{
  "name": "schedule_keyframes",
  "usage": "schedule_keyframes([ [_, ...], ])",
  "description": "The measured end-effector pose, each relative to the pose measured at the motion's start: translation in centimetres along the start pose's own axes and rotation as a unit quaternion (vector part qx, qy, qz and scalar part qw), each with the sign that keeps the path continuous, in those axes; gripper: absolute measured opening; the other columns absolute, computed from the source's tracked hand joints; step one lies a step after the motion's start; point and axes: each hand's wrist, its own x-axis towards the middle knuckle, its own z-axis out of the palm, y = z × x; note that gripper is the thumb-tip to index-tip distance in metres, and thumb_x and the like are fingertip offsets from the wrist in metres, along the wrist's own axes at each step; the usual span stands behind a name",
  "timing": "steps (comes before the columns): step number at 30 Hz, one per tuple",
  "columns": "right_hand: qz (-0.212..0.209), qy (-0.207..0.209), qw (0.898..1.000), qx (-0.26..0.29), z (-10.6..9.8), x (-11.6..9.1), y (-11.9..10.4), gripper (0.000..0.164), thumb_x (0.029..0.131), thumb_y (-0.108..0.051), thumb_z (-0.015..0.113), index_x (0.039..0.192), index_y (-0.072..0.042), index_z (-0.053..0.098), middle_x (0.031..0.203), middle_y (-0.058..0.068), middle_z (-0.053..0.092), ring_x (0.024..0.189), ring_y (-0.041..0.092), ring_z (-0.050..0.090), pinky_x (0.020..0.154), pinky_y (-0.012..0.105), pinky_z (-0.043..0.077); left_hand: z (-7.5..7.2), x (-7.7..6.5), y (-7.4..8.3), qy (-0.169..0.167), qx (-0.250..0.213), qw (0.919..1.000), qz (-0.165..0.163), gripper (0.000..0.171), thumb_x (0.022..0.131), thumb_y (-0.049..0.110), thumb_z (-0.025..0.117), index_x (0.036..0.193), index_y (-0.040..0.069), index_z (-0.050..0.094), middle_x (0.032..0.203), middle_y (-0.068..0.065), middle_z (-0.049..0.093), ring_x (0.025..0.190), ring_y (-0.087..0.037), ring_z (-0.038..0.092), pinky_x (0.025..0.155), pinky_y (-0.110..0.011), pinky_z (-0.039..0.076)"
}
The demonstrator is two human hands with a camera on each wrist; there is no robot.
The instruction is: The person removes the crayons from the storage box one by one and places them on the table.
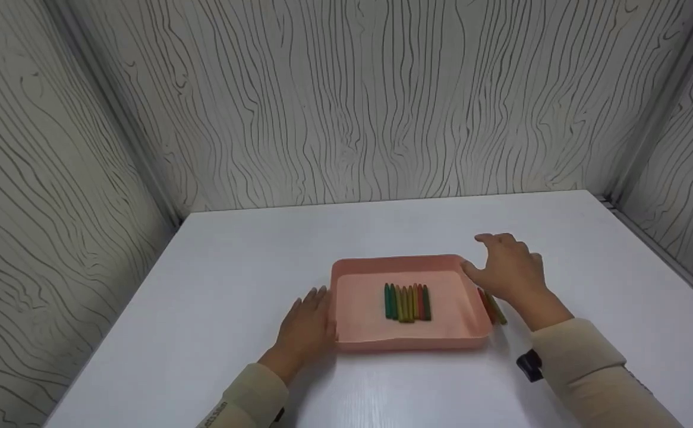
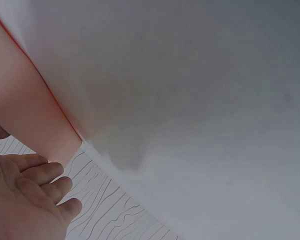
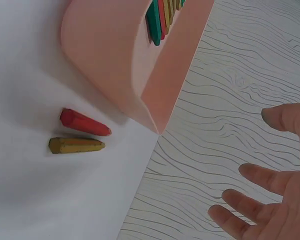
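A shallow pink tray (image 1: 358, 343) sits on the white table, with a row of several green, yellow and red crayons (image 1: 407, 303) lying side by side in it. My left hand (image 1: 306, 324) rests against the tray's left side, fingers nearly straight. Over the tray's right edge, my right hand (image 1: 512, 267) is spread with thumb and fingers apart and nothing between them. Beneath it, outside the tray, lie a red crayon (image 3: 85, 122) and a yellow crayon (image 3: 77, 145), close together on the table. The right wrist view shows both whole; in the head view the hand partly covers them.
The white table (image 1: 233, 267) stretches around the tray on all sides. Behind it rises a back panel (image 1: 352, 107) with a wood-grain pattern, and similar panels stand at left (image 1: 37, 178) and right (image 1: 691, 166).
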Motion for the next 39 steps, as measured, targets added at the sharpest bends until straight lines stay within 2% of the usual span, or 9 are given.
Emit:
schedule_keyframes([
  [11,-0.022,-0.011,1.000,0.009,2.1,0.0,-1.5,0.060,0.086,-0.037,0.063,0.131,0.001,0.052,0.124,0.030,0.050,0.108,0.050,0.049,0.081,0.066,0.039,-0.2,0.0,0.1,0.001,0.004,1.0000,0.004,0.053,0.098,0.025,0.044,0.142,-0.004,0.039,0.147,-0.016,0.038,0.137,-0.032,0.031,0.110,-0.049,0.024],
  [18,-0.045,-0.010,0.999,-0.004,3.7,-0.2,-1.8,0.058,0.085,-0.038,0.064,0.128,0.000,0.056,0.119,0.027,0.055,0.102,0.046,0.054,0.077,0.062,0.044,-0.1,0.2,0.2,-0.024,0.005,0.9996,-0.015,0.054,0.098,0.027,0.043,0.144,-0.001,0.036,0.150,-0.014,0.035,0.139,-0.030,0.027,0.112,-0.048,0.022],
  [29,-0.042,-0.056,0.998,0.002,5.8,-0.6,-2.8,0.056,0.087,-0.034,0.065,0.129,0.000,0.054,0.127,0.027,0.051,0.107,0.046,0.052,0.085,0.061,0.041,0.1,0.3,0.1,-0.019,0.012,0.9995,-0.023,0.054,0.098,0.028,0.043,0.144,0.000,0.037,0.149,-0.013,0.036,0.139,-0.029,0.028,0.112,-0.047,0.022],
  [36,-0.029,-0.088,0.995,0.023,6.7,-0.8,-3.2,0.052,0.087,-0.030,0.066,0.129,-0.001,0.054,0.121,0.019,0.057,0.097,0.035,0.060,0.086,0.060,0.044,0.2,0.3,0.0,-0.015,0.015,0.9995,-0.022,0.055,0.097,0.028,0.044,0.144,0.000,0.037,0.149,-0.013,0.036,0.139,-0.029,0.028,0.112,-0.046,0.022],
  [39,-0.022,-0.104,0.994,0.018,7.0,-0.8,-3.3,0.052,0.087,-0.029,0.065,0.128,0.000,0.054,0.121,0.019,0.057,0.085,0.028,0.061,0.082,0.058,0.047,0.2,0.3,0.0,-0.015,0.016,0.9995,-0.023,0.055,0.098,0.028,0.044,0.144,0.000,0.037,0.149,-0.012,0.036,0.139,-0.029,0.027,0.112,-0.046,0.022],
])
